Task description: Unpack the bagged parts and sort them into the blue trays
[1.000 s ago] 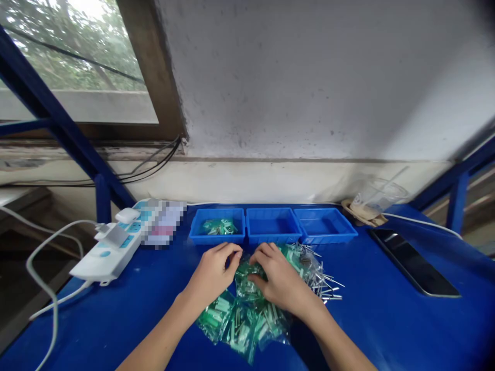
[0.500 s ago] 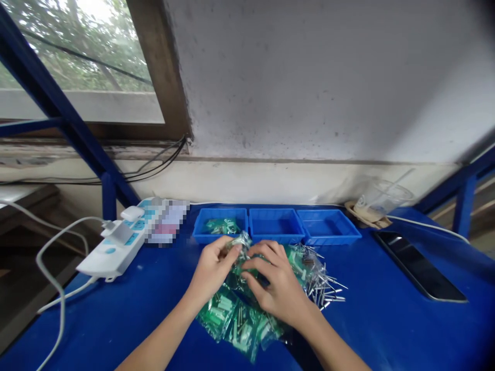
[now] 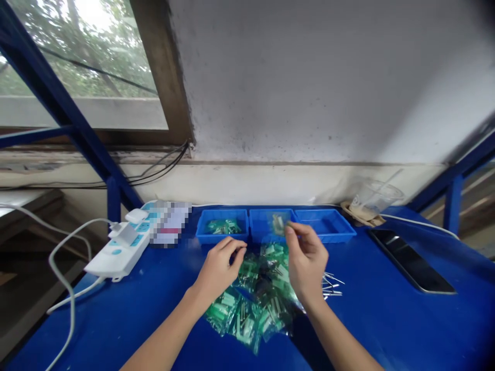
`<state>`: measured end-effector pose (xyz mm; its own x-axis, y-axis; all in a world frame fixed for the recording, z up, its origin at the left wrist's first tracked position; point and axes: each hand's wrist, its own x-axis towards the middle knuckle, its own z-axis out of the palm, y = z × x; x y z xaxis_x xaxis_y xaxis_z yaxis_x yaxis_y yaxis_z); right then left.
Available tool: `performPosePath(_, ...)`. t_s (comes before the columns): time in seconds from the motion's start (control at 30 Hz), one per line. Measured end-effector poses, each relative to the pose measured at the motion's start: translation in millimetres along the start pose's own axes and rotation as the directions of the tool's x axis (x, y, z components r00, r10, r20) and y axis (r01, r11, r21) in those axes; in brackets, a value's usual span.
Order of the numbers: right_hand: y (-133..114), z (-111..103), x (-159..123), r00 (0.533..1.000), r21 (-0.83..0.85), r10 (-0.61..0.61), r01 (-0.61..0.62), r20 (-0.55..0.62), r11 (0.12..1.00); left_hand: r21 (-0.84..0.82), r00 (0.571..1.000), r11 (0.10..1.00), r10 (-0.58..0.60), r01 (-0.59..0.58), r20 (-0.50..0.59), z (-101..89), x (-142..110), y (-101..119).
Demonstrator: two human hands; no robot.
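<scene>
My right hand [image 3: 308,260] pinches a small clear plastic bag [image 3: 279,224] by its edge, holding it over the middle blue tray [image 3: 257,226]. The bag is blurred, with something pale inside. My left hand [image 3: 221,264] is closed, thumb and forefinger tips together; whether anything tiny sits between them is hard to see. Below and between both hands lies a pile of small bags [image 3: 247,319] containing green and white plastic pieces and screws. Similar bags lie in the left blue tray [image 3: 222,239]. Loose metal pins [image 3: 333,286] stick out from behind my right wrist.
A third blue tray [image 3: 327,239] stands at the right of the row. Leftward are a white power strip [image 3: 116,257] with cables and a partly pixelated flat item [image 3: 172,226]. A black phone [image 3: 412,263] and a plastic cup [image 3: 373,198] are on the right.
My hands have drawn apart from over the pile. The right one has lifted a small bag toward the middle tray; the left has shifted slightly and closed its fingertips.
</scene>
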<state>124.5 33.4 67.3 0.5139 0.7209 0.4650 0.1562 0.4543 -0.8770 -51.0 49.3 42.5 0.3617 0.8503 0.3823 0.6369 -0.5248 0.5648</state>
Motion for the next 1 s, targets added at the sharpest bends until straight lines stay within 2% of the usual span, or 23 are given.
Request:
performPosePath(0.03,-6.4,1.2,5.4,0.986,-0.018,-0.145,0.144,-0.08,0.989,0.036,0.996,0.997,-0.074,0.072,0.059,-0.8,0.2,-2.1)
performPosePath(0.07,-12.6,3.5,10.7,0.946,-0.052,-0.295,0.291,-0.135,0.955,0.087,0.985,0.989,-0.13,0.12,0.117,-1.6,0.1,-4.0)
performPosePath(0.1,-17.8,6.7,15.3,0.891,-0.099,-0.43,0.419,-0.144,0.903,0.139,0.972,0.98,-0.163,0.14,0.171,-2.1,-0.2,-5.6)
performPosePath(0.13,-21.3,10.8,18.7,0.841,-0.148,-0.534,0.519,-0.089,0.842,0.182,0.959,0.973,-0.179,0.14,0.221,-2.6,-0.6,-6.8)
performPosePath(0.2,-21.7,19.3,20.7,0.764,-0.201,-0.619,0.645,0.181,0.737,0.225,0.935,0.968,-0.18,0.112,0.307,-3.4,-1.5,-7.5)
performPosePath(0.27,-14.1,24.7,16.7,0.699,-0.201,-0.558,0.686,0.446,0.699,0.246,0.92,0.963,-0.193,0.111,0.341,-4.8,-1.3,-6.7)
performPosePath(0.3,-8.7,25.1,13.3,0.692,-0.204,-0.516,0.676,0.504,0.708,0.253,0.918,0.959,-0.212,0.129,0.334,-5.9,-0.7,-6.0)
performPosePath(0.33,-3.1,24.0,9.7,0.714,-0.219,-0.482,0.648,0.508,0.729,0.256,0.919,0.954,-0.235,0.156,0.316,-7.1,0.1,-5.2)
performPosePath(0.4,6.7,18.1,3.2,0.802,-0.27,-0.403,0.546,0.441,0.793,0.229,0.929,0.954,-0.254,0.194,0.269,-9.6,1.9,-3.2)
performPosePath(0.47,12.5,11.0,-1.0,0.875,-0.314,-0.269,0.409,0.403,0.857,0.149,0.952,0.97,-0.22,0.19,0.215,-11.0,2.9,-0.8)
performPosePath(0.5,13.9,8.2,-2.2,0.892,-0.335,-0.165,0.321,0.42,0.886,0.103,0.968,0.98,-0.189,0.173,0.166,-11.0,2.7,0.6)
performPosePath(0.53,14.6,6.5,-3.1,0.89,-0.354,-0.037,0.219,0.454,0.909,0.062,0.984,0.988,-0.149,0.143,0.1,-10.4,2.1,1.9)
performPosePath(0.57,14.8,5.8,-3.9,0.864,-0.367,0.105,0.097,0.493,0.925,0.036,0.995,0.994,-0.1,0.1,0.019,-9.3,1.0,3.0)
performPosePath(0.63,14.8,6.9,-5.2,0.749,-0.357,0.359,-0.175,0.556,0.918,0.041,0.989,0.999,0.01,-0.004,-0.151,-5.7,-1.8,4.5)
performPosePath(0.7,15.3,9.3,-6.5,0.641,-0.284,0.486,-0.398,0.594,0.872,0.084,0.96,0.992,0.117,-0.098,-0.255,-1.3,-4.6,5.1)
performPosePath(0.73,15.9,10.4,-7.1,0.616,-0.23,0.508,-0.475,0.602,0.849,0.095,0.951,0.987,0.153,-0.132,-0.27,0.7,-5.6,5.4)
performPosePath(0.8,18.0,11.4,-7.4,0.621,-0.128,0.515,-0.558,0.591,0.82,0.072,0.95,0.983,0.18,-0.167,-0.254,3.6,-6.2,6.4)
performPosePath(0.9,21.5,10.5,-6.3,0.705,-0.037,0.479,-0.543,0.523,0.839,-0.04,0.975,0.99,0.126,-0.136,-0.181,3.1,-4.0,9.8)
performPosePath(1.0,21.5,8.7,-6.0,0.808,-0.053,0.348,-0.368,0.477,0.928,-0.217,0.994,0.975,-0.072,0.053,-0.08,-2.0,0.2,12.5)
